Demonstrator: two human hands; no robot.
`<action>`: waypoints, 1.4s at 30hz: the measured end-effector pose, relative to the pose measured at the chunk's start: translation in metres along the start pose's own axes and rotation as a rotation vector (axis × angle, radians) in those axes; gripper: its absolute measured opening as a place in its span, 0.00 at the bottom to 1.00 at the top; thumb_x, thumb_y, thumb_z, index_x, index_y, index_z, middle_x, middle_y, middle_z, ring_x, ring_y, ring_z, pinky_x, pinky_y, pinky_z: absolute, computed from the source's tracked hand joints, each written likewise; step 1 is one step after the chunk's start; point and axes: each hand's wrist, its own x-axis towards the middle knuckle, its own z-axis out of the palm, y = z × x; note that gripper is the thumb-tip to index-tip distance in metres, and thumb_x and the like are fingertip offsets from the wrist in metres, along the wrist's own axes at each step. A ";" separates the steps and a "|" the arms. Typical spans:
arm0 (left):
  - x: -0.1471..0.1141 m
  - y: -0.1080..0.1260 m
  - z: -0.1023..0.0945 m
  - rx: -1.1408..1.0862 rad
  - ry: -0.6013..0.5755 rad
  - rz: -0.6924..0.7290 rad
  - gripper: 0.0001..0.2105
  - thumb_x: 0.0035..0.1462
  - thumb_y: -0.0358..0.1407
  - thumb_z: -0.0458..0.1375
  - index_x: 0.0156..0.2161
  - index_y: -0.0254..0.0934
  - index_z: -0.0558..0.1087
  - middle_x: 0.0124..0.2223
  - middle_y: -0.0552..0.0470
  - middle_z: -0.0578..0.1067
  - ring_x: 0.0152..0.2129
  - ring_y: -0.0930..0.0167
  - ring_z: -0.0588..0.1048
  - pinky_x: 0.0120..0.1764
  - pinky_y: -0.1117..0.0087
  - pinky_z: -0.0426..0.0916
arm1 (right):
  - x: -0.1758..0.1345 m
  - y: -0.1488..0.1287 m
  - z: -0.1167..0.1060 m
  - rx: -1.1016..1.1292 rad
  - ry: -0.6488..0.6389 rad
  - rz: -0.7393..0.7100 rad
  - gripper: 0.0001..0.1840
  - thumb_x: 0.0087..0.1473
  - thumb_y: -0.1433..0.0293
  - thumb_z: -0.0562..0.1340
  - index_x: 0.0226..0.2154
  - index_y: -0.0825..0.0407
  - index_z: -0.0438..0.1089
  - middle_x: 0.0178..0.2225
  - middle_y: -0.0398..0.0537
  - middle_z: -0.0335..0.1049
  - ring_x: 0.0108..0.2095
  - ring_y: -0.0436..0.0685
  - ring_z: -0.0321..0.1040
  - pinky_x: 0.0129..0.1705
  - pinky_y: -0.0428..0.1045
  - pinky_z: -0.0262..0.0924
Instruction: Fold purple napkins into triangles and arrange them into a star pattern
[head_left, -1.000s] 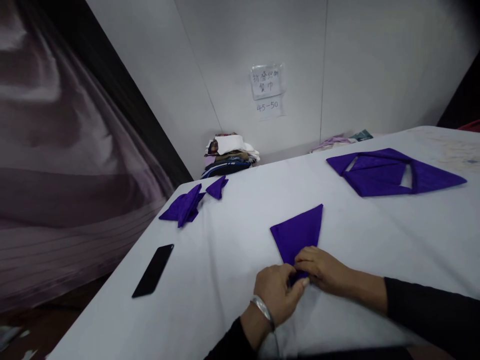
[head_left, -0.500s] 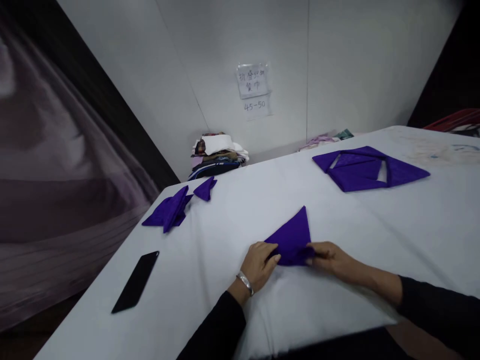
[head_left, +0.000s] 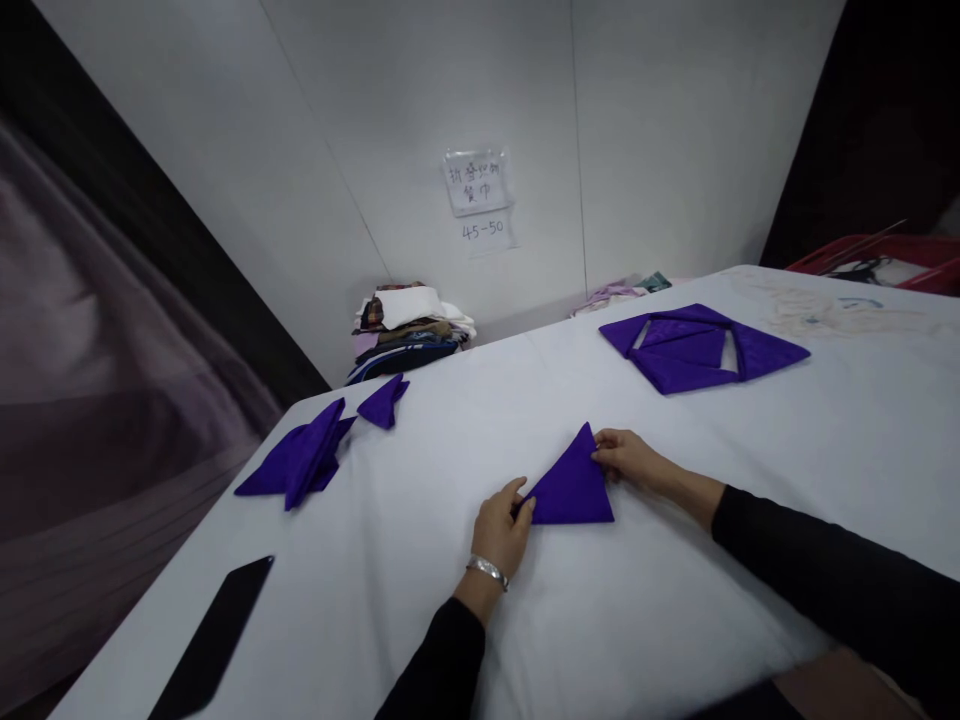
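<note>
A purple cloth napkin point(head_left: 574, 485), folded into a triangle, lies on the white-covered table point(head_left: 420, 620) in front of me. My left hand point(head_left: 502, 530), with a silver bracelet at the wrist, pinches its left corner between thumb and fingers. At the triangle's right edge, a little below the peak, the fingertips of my right hand point(head_left: 626, 460) are closed on the cloth. Two folded purple napkin shapes rest to the left, a larger one point(head_left: 304, 455) and a smaller one point(head_left: 382, 402). Farther back on the right lies a flat purple napkin arrangement point(head_left: 697, 350) with gaps in it.
A black flat slab point(head_left: 217, 635) lies at the table's left front. Behind the far edge are a stack of folded clothes point(head_left: 409, 325) and some pink cloth point(head_left: 611, 296). A red bin point(head_left: 892, 255) stands at the back right. Paper signs point(head_left: 480, 185) hang on the wall.
My right hand has moved from the triangle's lower right corner up along its right edge. My left hand has shifted to the left corner. The whole view has turned slightly right.
</note>
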 end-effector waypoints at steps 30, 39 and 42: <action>-0.004 -0.007 -0.003 0.122 0.163 0.004 0.13 0.54 0.37 0.51 0.44 0.38 0.70 0.30 0.51 0.73 0.30 0.67 0.71 0.36 0.62 0.67 | 0.026 0.008 -0.015 -0.639 0.073 -0.177 0.22 0.50 0.72 0.57 0.50 0.53 0.61 0.25 0.43 0.71 0.26 0.53 0.65 0.28 0.46 0.54; -0.003 -0.008 -0.001 0.126 0.179 0.003 0.13 0.54 0.36 0.52 0.44 0.39 0.71 0.29 0.52 0.73 0.29 0.67 0.71 0.36 0.62 0.67 | 0.034 0.002 -0.018 -0.760 0.104 -0.165 0.22 0.53 0.66 0.56 0.51 0.53 0.60 0.29 0.47 0.72 0.30 0.54 0.66 0.30 0.46 0.53; -0.004 -0.009 -0.001 0.120 0.178 0.002 0.13 0.54 0.37 0.52 0.44 0.38 0.71 0.30 0.52 0.73 0.29 0.67 0.71 0.36 0.63 0.67 | 0.032 -0.002 -0.017 -0.808 0.118 -0.157 0.21 0.54 0.65 0.55 0.50 0.53 0.61 0.31 0.48 0.72 0.31 0.55 0.67 0.30 0.46 0.53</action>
